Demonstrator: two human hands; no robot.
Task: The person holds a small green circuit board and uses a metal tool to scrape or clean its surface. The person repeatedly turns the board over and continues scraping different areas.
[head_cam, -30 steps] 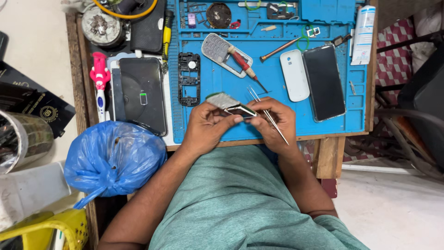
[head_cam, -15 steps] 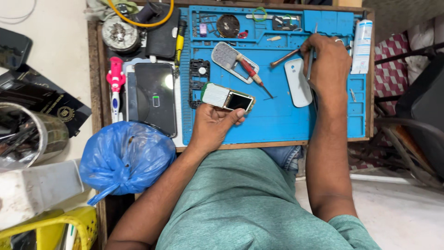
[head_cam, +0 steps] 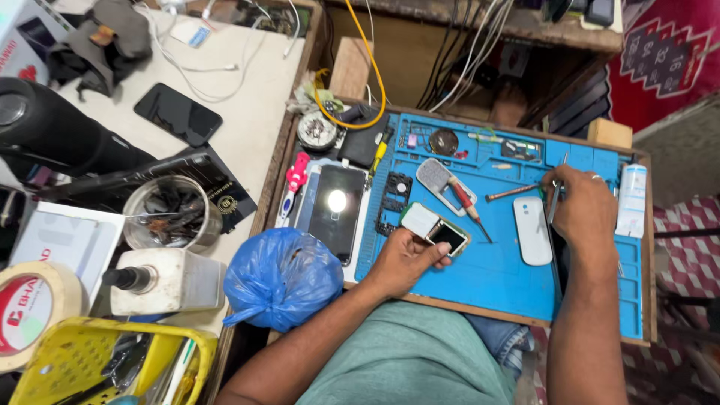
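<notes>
Crowding blue mat (head_cam: 570,277): phones, screwdriver (head_cam: 466,204).

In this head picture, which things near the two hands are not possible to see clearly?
- Head view: the right hand covers the tips of the tweezers and the dark phone below.
- The left hand hides the near edge of the small phone.
- Small parts on the blue mat are too small to identify.

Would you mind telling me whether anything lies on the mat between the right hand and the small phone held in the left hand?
Yes. The white phone cover lies on the blue mat between the right hand and the small phone gripped by the left hand. A red-handled screwdriver also lies just above that line.
</notes>
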